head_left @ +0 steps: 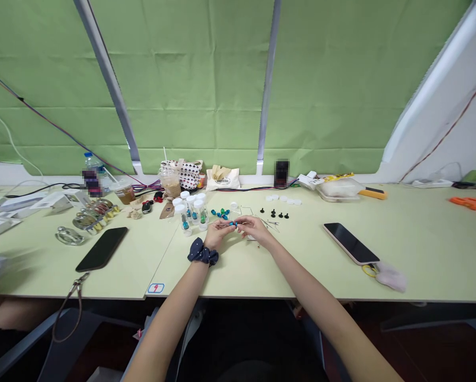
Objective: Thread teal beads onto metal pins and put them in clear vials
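Note:
My left hand and my right hand meet over the pale green table, both pinched on a thin metal wire with blue beads strung on it. A dark scrunchie sits on my left wrist. Just beyond the hands lie loose blue and green beads, small clear vials of beads, several black pegs, white caps and thin wire pieces.
A pink-cased phone lies to the right, a black phone to the left. Drinks, pouches, a water bottle and cables line the back edge. Glass items sit at left; orange parts far right.

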`<action>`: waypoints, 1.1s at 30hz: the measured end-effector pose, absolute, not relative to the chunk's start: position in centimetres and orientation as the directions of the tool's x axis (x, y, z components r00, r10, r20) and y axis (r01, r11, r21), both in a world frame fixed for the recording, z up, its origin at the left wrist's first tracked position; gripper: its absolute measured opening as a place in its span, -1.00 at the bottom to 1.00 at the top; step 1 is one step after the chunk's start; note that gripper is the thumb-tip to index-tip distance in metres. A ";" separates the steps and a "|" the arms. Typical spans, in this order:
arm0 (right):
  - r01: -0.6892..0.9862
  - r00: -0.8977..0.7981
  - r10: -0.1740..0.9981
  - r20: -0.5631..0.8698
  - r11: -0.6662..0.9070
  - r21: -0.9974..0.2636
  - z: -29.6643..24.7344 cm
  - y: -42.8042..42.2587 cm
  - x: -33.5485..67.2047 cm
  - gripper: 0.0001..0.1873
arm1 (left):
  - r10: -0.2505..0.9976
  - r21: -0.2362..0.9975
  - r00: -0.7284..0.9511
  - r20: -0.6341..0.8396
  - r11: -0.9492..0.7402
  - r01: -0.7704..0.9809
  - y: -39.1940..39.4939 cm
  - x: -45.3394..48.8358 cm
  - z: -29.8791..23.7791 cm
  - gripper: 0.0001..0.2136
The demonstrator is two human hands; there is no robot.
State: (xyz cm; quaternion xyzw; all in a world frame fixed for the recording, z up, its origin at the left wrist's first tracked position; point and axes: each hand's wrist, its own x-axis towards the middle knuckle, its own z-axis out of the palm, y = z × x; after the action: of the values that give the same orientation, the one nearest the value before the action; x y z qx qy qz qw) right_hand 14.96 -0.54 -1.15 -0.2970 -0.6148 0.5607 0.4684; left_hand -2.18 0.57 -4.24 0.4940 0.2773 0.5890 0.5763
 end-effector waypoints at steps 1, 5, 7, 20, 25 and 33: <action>-0.169 -0.391 0.889 0.237 0.184 -0.968 -1.2 -0.5 15.0 -0.61 | 0.953 0.900 0.154 0.262 -0.184 -0.394 0.6 -2.2 -4.3 -0.73; -0.184 -0.384 0.901 0.202 0.140 -0.973 -1.5 -0.3 15.2 -0.61 | 0.951 0.924 0.159 0.267 -0.205 -0.324 0.5 -2.3 -4.3 -0.73; -0.176 -0.357 0.917 0.176 0.119 -0.977 -1.5 -0.2 15.1 -0.61 | 0.950 0.930 0.160 0.269 -0.213 -0.298 0.4 -2.2 -4.2 -0.73; -0.171 -0.288 0.938 0.194 0.149 -0.974 -1.3 -0.4 14.9 -0.56 | 0.970 0.916 0.075 0.233 -0.193 -0.351 0.5 -2.2 -4.1 -0.72; 0.104 -0.212 0.969 0.128 0.153 -0.983 -1.9 0.0 15.0 -0.47 | 0.957 0.929 0.134 0.258 -0.208 -0.306 0.3 -2.0 -4.0 -0.71; 0.002 -0.257 0.934 0.248 0.257 -0.966 -1.9 -0.1 14.9 -0.53 | 0.967 0.926 0.077 0.241 -0.205 -0.318 0.4 -2.1 -3.9 -0.71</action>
State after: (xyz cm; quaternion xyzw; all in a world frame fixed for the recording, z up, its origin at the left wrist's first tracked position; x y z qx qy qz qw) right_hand 14.86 -0.08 -1.85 -0.3720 -0.6288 0.4829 0.4827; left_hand -2.08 0.44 -3.94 0.4976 0.3263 0.5959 0.5392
